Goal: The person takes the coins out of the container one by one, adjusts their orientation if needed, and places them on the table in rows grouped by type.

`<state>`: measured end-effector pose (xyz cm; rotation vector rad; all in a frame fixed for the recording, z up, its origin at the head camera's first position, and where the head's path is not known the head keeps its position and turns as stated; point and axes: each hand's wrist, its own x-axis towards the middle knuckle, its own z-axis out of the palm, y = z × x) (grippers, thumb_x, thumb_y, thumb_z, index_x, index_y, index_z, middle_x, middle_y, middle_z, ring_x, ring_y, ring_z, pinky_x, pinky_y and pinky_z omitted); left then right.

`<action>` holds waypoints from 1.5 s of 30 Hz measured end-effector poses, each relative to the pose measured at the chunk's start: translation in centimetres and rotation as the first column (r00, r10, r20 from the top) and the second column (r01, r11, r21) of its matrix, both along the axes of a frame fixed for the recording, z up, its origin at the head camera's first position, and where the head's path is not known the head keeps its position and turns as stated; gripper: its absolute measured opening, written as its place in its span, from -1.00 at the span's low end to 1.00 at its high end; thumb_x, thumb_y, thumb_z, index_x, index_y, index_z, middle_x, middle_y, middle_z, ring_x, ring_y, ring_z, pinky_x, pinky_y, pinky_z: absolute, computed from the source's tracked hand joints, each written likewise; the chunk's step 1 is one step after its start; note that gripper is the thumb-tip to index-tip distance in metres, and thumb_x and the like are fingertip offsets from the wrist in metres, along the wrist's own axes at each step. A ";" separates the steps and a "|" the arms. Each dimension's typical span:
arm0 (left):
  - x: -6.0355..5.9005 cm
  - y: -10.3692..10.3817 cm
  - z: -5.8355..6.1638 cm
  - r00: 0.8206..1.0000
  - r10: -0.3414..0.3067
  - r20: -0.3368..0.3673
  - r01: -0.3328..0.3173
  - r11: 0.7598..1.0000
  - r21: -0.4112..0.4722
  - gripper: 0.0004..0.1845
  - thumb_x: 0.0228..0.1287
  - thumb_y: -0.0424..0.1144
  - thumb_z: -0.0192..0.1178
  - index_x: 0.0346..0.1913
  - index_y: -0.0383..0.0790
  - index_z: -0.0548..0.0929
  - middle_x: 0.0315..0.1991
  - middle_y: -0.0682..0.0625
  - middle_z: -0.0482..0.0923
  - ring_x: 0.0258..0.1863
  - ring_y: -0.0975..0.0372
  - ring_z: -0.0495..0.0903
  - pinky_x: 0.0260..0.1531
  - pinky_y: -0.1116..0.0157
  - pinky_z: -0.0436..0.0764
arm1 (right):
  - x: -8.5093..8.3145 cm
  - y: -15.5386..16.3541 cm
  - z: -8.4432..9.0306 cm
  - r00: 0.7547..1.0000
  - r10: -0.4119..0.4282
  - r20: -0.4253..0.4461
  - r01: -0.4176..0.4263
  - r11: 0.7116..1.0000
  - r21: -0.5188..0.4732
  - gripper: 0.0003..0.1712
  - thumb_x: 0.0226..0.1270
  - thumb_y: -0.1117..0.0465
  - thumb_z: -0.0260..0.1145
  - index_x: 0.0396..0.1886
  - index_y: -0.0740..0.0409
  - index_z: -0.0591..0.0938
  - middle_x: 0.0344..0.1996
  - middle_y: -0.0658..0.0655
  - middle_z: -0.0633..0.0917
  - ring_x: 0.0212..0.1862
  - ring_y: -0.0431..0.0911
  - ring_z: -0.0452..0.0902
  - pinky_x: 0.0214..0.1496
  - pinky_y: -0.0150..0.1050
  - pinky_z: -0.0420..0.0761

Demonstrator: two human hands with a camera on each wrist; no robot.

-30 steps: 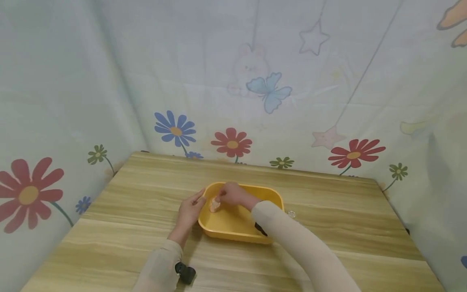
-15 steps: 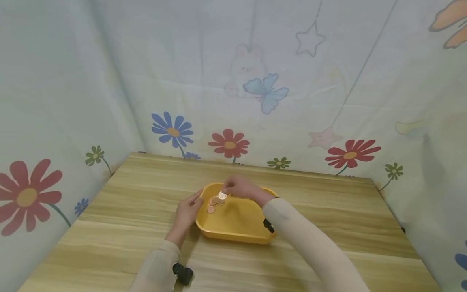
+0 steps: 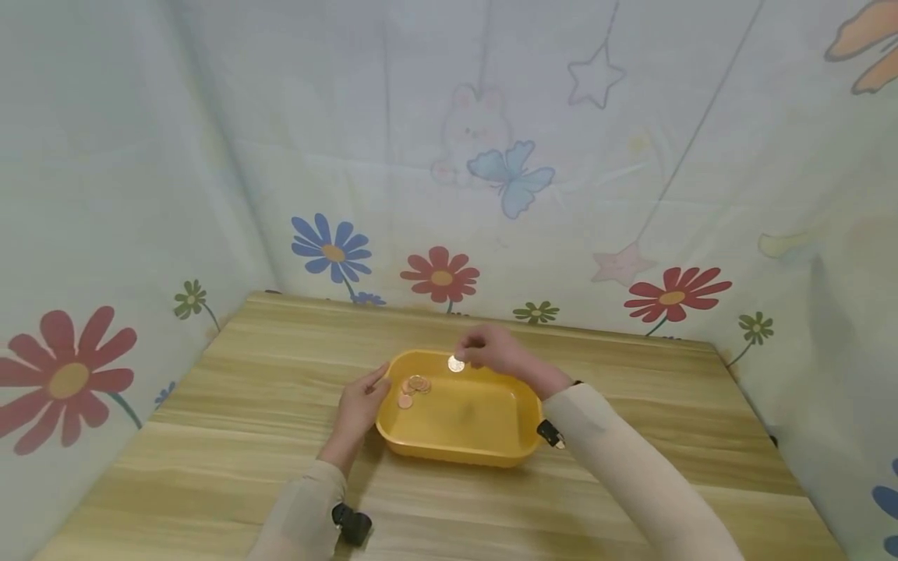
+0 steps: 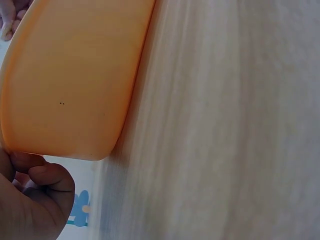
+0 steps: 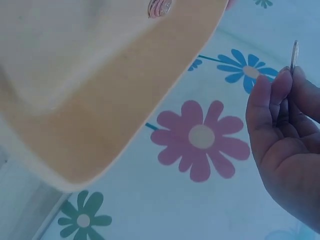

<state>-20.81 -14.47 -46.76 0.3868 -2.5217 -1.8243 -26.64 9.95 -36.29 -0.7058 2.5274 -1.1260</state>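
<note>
Yellow plastic is what the small tray [image 3: 459, 448] is made of, and it stands on the wooden table [image 3: 245, 405], nearer to the far edge than to the near one and about midway between the left and right edges. The left hand [image 3: 359, 408] rests against the left wall of the tray; its fingers lie fairly straight along the rim and wrap nothing. In the left wrist view, the fingers [image 4: 47, 180] are bent a little just beside the tray's outer corner [image 4: 75, 90].

Inside the tray, in its far left corner, a few copper-coloured coins [image 3: 412, 387] lie close together, some overlapping. The right wrist view shows them [image 5: 159, 7] only at the top edge of the picture.

The right hand [image 3: 494, 351] hangs above the far rim of the tray. Its fingertips are pressed together on one silver coin [image 3: 456, 364], which is lifted clear of the tray floor and apart from the other coins. In the right wrist view this coin [image 5: 295, 54] stands on its edge between the thumb and a finger [image 5: 272, 95].

Behind the table hangs a pale cloth [image 3: 491, 156] printed with flowers, a butterfly and stars. Both arms wear light beige sleeves [image 3: 617, 475].
</note>
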 end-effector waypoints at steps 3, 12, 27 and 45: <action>0.0 0.0 0.1 1.000 -0.001 0.004 0.001 1.000 0.005 -0.52 0.55 -0.20 0.09 0.46 -0.11 0.44 0.52 -0.25 0.31 0.49 -0.16 0.37 0.39 -0.04 0.54 | 0.4 1.1 0.3 1.000 -0.024 -0.005 0.024 1.000 0.002 -0.82 0.48 0.26 0.29 -0.23 0.33 0.71 -0.33 0.20 0.75 -0.33 -0.17 0.54 -0.17 -0.30 0.66; 0.1 0.1 0.2 1.000 0.001 -0.004 -0.001 1.000 -0.019 -0.51 0.55 -0.19 0.08 0.47 -0.10 0.44 0.49 -0.28 0.36 0.41 -0.17 0.47 0.34 -0.02 0.60 | 0.5 5.0 -0.7 0.993 -0.113 -0.018 0.112 0.993 -0.042 -0.80 0.48 0.31 0.27 -0.22 0.42 0.68 -0.41 0.23 0.69 -0.38 -0.19 0.52 -0.16 -0.12 0.77; 0.0 0.1 0.0 1.000 0.010 -0.018 -0.011 1.000 -0.029 -0.52 0.53 -0.19 0.09 0.44 -0.11 0.47 0.44 -0.30 0.43 0.36 -0.17 0.53 0.27 0.01 0.65 | 2.3 12.1 -3.7 0.975 -0.218 0.036 0.220 0.974 -0.061 -0.78 0.49 0.32 0.25 -0.14 0.48 0.64 -0.38 0.24 0.70 -0.34 -0.15 0.50 -0.30 -0.36 0.63; 0.0 0.2 -0.2 1.000 0.024 -0.006 -0.025 0.999 -0.038 -0.53 0.53 -0.18 0.11 0.44 -0.08 0.48 0.46 -0.28 0.42 0.25 -0.09 0.58 0.08 0.17 0.75 | 3.1 17.0 -7.1 0.916 -0.387 0.108 0.389 0.921 0.002 -0.75 0.52 0.31 0.23 -0.12 0.50 0.64 -0.46 0.08 0.63 -0.39 -0.18 0.46 -0.34 -0.33 0.60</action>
